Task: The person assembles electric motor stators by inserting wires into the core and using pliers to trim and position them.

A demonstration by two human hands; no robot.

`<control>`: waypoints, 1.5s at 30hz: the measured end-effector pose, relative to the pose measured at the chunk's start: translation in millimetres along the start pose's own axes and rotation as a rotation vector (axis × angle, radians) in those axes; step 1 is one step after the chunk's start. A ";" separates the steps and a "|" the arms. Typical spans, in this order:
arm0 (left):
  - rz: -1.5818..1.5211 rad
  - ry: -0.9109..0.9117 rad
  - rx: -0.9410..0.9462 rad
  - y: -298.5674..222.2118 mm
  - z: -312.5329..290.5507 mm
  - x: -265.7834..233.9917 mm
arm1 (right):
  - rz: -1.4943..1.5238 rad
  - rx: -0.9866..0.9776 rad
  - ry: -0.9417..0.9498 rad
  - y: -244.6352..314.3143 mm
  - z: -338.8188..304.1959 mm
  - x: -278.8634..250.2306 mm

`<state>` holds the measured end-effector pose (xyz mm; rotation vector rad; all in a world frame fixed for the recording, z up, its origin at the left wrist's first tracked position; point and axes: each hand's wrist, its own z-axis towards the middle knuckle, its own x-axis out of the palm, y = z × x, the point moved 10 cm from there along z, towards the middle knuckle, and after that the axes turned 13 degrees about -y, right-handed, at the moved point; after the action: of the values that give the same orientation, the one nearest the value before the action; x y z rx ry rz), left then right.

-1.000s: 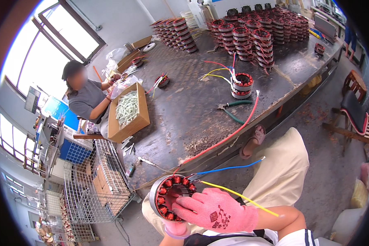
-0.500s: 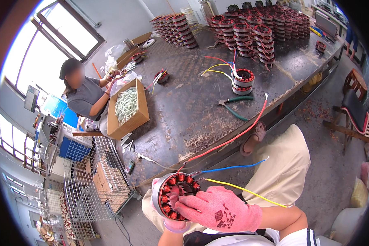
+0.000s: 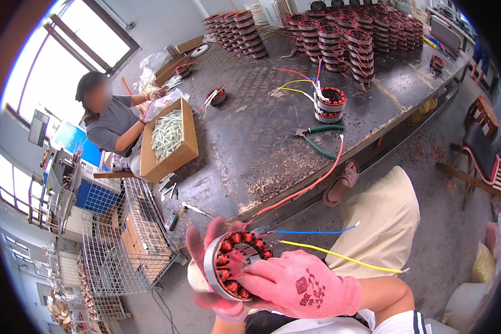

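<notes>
A motor stator (image 3: 210, 270), a metal ring with red copper windings inside, is held upright over my lap. My right hand (image 3: 300, 284), in a pink glove, grips it with fingertips inside the bore. Behind the ring's left side is my left hand (image 3: 196, 245), also gloved in pink; its fingers are spread and slightly blurred, its palm partly hidden by the stator. From the stator's edge run a red lead (image 3: 300, 192), a blue lead (image 3: 317, 231) and a yellow lead (image 3: 339, 256).
On the dark table (image 3: 250, 150) lie green-handled pliers (image 3: 317, 142) near another stator (image 3: 329, 106). Stacked stators (image 3: 359, 55) fill the back. A carton of pale tubes (image 3: 175, 145) stands left, beside a co-worker (image 3: 111, 119). A wire cage (image 3: 125, 239) is at lower left.
My left fingers have come out from behind the stator and spread at its left. The red lead's tip has swung left, toward the pliers. My right hand stays at the bore.
</notes>
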<state>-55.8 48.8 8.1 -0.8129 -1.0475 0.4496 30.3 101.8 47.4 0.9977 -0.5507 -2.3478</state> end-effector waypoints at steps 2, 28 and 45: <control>0.096 0.150 -0.054 2.7 -7.3 -6.6 | -0.007 0.001 0.038 3.7 1.3 7.3; -0.118 -0.028 -0.561 21.1 -27.9 -17.4 | 0.984 0.840 -0.204 -100.2 -11.2 22.8; -0.141 0.089 -0.650 14.9 -32.8 1.5 | 1.151 1.028 -0.119 -89.6 -24.8 21.0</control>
<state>-25.2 47.0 -10.9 -1.3074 -1.1719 -0.0634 9.0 155.0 -28.9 0.5749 -1.8599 -1.0096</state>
